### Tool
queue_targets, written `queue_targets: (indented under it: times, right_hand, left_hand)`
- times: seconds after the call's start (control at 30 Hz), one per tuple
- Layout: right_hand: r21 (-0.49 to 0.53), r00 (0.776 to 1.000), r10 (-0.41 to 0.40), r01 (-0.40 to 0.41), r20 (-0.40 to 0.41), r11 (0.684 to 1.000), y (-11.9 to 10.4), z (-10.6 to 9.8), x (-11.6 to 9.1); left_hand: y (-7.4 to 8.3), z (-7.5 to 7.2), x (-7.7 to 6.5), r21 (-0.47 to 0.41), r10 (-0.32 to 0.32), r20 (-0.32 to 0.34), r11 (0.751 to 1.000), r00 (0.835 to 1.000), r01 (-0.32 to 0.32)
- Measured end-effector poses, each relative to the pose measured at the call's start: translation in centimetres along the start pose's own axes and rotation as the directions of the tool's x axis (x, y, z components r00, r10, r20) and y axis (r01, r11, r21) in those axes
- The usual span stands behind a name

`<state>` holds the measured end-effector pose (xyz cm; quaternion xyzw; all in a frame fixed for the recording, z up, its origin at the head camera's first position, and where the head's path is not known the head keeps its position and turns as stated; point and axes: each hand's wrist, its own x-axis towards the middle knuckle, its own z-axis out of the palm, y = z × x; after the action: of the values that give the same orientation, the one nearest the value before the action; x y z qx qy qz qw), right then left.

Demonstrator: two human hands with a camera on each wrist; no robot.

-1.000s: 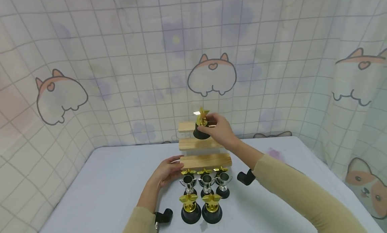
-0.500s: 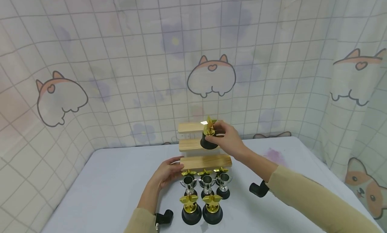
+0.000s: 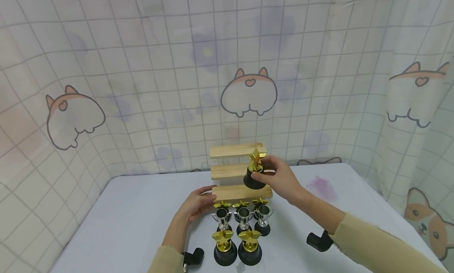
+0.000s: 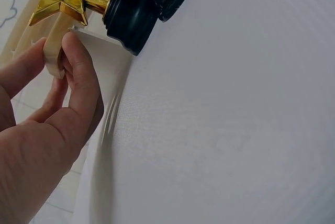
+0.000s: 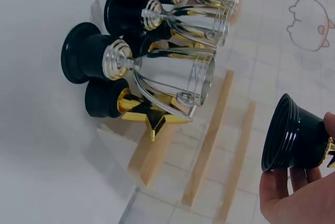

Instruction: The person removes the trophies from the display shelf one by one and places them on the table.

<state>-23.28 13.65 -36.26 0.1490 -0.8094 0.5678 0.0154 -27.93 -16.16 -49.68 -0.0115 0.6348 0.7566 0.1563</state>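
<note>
My right hand holds a gold star trophy upright by its black base and stem, in front of the wooden tiered shelf. In the right wrist view the black base of that trophy shows, fingers around it. My left hand pinches the left end of the lowest wooden board; in the left wrist view thumb and fingers grip the board's end. Before the shelf stand three silver cup trophies, such as the right one, with gold star trophies behind them.
Two larger gold star trophies, left and right, stand at the front of the white table. A patterned curtain hangs right behind the shelf. Black wrist cameras sit on both arms.
My right hand has carried the star trophy down and to the right, from the top board toward the lower boards. My left hand keeps its grip on the lowest board.
</note>
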Motion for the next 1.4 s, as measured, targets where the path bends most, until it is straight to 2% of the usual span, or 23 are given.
queue_targets:
  times: [0.43,0.77,0.93,1.07,1.17,1.4]
  right_hand:
    - [0.019,1.0,0.009,-0.009,-0.024,1.0,0.7,-1.3,-3.4]
    - [0.042,0.997,0.069,-0.068,-0.033,0.997,1.6,-2.3,-6.2]
    - [0.032,0.998,0.04,-0.039,-0.043,0.999,1.9,-2.4,-7.4]
    - [-0.017,0.998,0.027,-0.028,-0.052,0.999,2.1,-2.4,-8.3]
    - [-0.041,0.998,0.045,-0.047,-0.048,0.998,2.3,-2.4,-8.9]
    - [0.009,0.994,0.104,-0.104,-0.016,0.995,3.0,-2.1,-10.4]
  left_hand:
    - [0.0,0.1,-0.2,-0.008,0.016,0.012,1.0,1.0,-0.016]
    - [0.1,0.0,-0.1,-0.007,0.009,0.009,1.0,1.0,-0.009]
    - [-0.1,0.0,-0.1,-0.007,0.002,0.001,1.0,1.0,-0.002]
    - [-0.2,0.0,-0.1,-0.012,0.001,-0.005,1.0,1.0,-0.001]
    - [-0.2,0.0,-0.1,-0.017,0.002,-0.004,1.0,1.0,-0.002]
    - [0.0,0.1,-0.2,-0.017,0.006,-0.003,1.0,1.0,-0.006]
